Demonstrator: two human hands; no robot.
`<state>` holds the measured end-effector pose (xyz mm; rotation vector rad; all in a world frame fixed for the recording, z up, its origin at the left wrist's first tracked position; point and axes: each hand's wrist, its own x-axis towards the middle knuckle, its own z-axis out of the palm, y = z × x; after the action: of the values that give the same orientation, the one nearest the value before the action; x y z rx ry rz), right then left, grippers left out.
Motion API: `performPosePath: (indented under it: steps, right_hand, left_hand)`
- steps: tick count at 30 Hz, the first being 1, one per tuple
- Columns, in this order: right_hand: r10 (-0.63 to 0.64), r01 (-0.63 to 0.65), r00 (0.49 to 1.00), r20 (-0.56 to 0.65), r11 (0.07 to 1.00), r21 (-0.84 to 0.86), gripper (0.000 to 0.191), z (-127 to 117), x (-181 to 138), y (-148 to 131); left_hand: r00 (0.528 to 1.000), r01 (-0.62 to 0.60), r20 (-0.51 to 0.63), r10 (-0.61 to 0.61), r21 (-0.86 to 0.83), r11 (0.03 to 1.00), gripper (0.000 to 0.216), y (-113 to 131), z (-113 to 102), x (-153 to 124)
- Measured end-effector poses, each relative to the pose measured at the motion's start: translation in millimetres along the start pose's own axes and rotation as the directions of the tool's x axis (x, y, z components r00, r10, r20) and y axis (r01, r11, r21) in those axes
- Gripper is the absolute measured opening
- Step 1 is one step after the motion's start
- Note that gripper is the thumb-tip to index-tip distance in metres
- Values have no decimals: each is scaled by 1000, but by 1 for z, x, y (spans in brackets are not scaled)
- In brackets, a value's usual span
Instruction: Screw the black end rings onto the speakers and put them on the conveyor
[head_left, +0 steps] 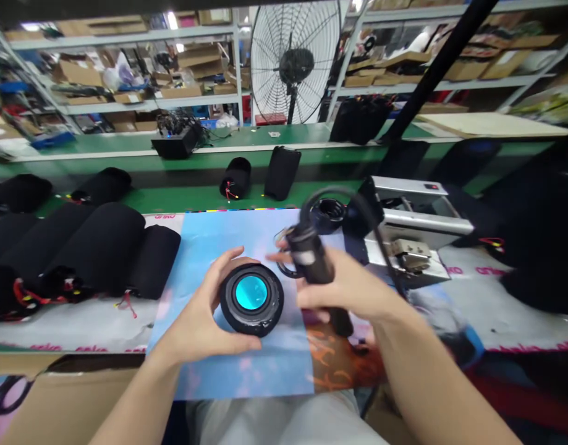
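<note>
My left hand (209,315) curls around a round black speaker-like unit (275,296) with a shiny cyan disc in its middle. Its thumb is at the near side and its fingers are at the far side; the disc faces up. To the right, my right hand (334,278) is wrapped around a black corded tool, apparently an electric screwdriver (309,253), slightly blurred and tilted. A dark cable (343,190) loops from the tool's top. The tool is apart from the round unit, and its lower end shows below my hand.
A blue printed sheet (237,377) covers the work spot. Black fabric-covered cylinders (102,241) with red wires lie at the left. A silver machine (418,210) and a black ring-shaped part (329,210) stand at the right. Behind are a large fan (295,62) and loaded shelves.
</note>
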<state>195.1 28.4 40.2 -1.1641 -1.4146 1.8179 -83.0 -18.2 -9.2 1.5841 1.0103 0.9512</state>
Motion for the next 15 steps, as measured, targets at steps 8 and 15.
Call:
performPosePath:
  steps: [8, 15]
  right_hand:
    - [-153, -60, 820, -551, 935, -348, 57, -45, -24, -9]
    - [-12, -294, 844, -536, 826, -481, 58, -40, -10, 13]
  left_hand:
    - [996, -22, 86, -3, 292, 956, 109, 21, -12, 5]
    - [976, -168, 200, 89, 425, 890, 104, 27, -15, 12]
